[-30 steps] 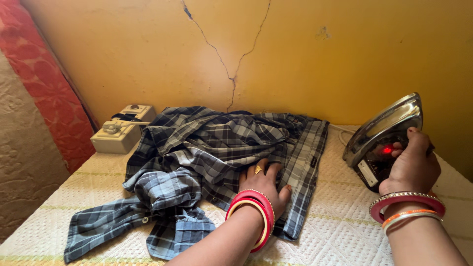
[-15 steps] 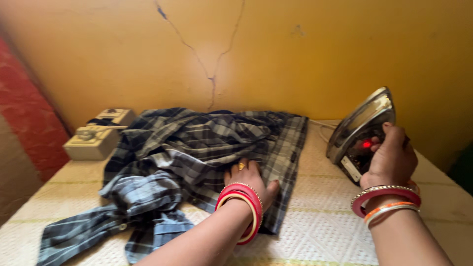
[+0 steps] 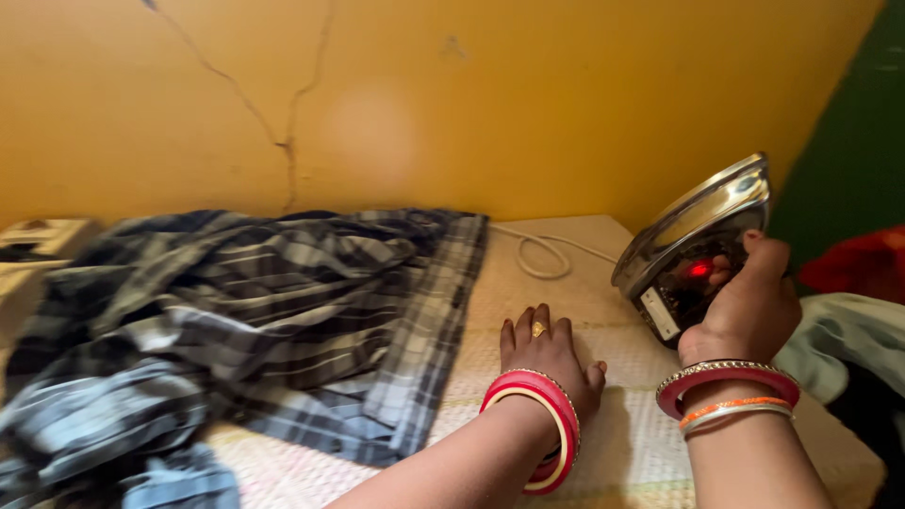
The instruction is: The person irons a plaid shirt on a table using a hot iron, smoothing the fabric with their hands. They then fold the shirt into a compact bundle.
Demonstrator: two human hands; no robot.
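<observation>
A crumpled blue and grey plaid shirt (image 3: pixel 255 311) lies on a cream woven cover (image 3: pixel 641 443) spread over the surface. My left hand (image 3: pixel 547 353), with a gold ring and red bangles, rests flat on the bare cover just right of the shirt's edge, holding nothing. My right hand (image 3: pixel 749 306) grips the handle of an electric iron (image 3: pixel 693 240), tipped back so its shiny soleplate faces up and left. A red light glows on the iron's body.
The iron's white cord (image 3: pixel 542 253) loops on the cover near the cracked yellow wall (image 3: pixel 452 104). A beige box (image 3: pixel 28 240) sits at the far left. Pale cloth (image 3: pixel 848 344) and a red item (image 3: pixel 863 259) lie off the right edge.
The view has swung right. My left hand has come off the shirt and now lies on the bare cover beside it. My right hand still holds the tipped iron.
</observation>
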